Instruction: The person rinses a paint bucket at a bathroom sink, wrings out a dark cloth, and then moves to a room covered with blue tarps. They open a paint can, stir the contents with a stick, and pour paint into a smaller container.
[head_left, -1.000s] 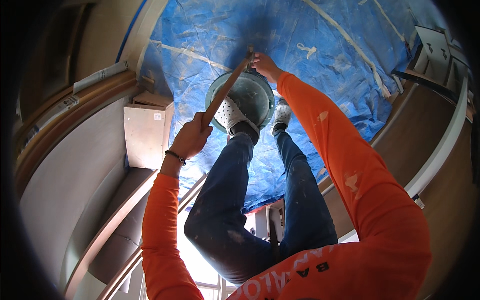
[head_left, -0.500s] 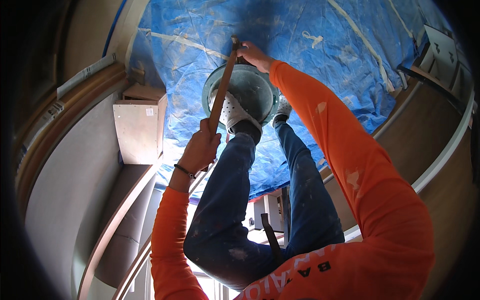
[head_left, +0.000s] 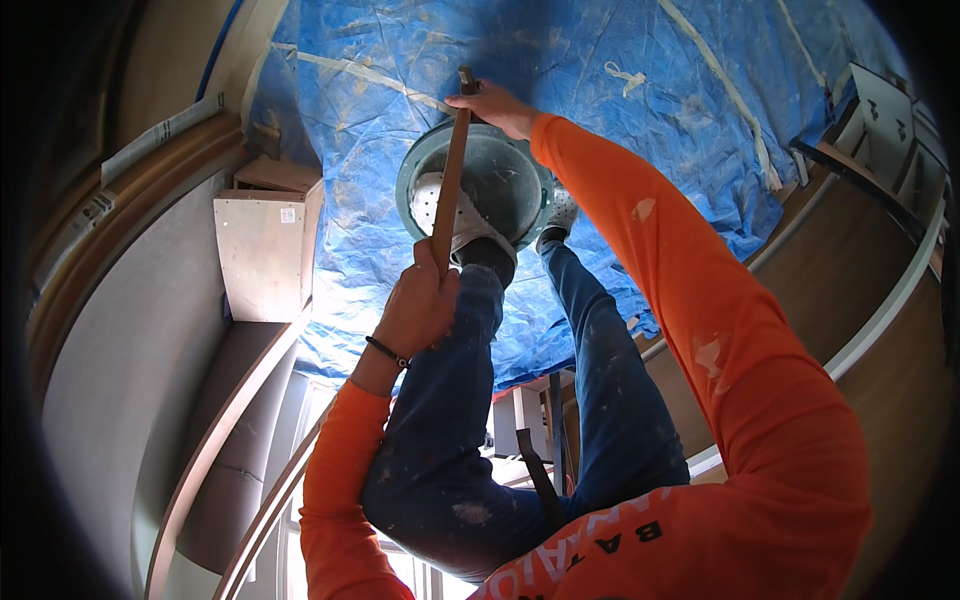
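Note:
A long wooden stick [head_left: 447, 190] runs from my left hand up over a round grey bucket [head_left: 500, 175] that stands on the blue tarp [head_left: 600, 110]. My left hand [head_left: 418, 305] grips the stick's lower part. Near its top end, my right hand [head_left: 492, 103] closes around it just beyond the bucket's far rim. Both arms wear orange sleeves. My legs in paint-spotted blue jeans [head_left: 470, 400] reach toward the bucket, with a white perforated shoe [head_left: 450, 215] at its left side and another shoe [head_left: 560, 213] at its right.
A small wooden box [head_left: 262, 250] sits at the tarp's left edge beside a grey wall panel [head_left: 130, 330]. White tape strips [head_left: 720, 80] cross the tarp. Wooden flooring [head_left: 850, 260] and a white curved edge lie to the right.
The stick has swung from a slant to nearly upright over the bucket. My left hand moved right and down toward my knee, while my right hand stayed at the top end.

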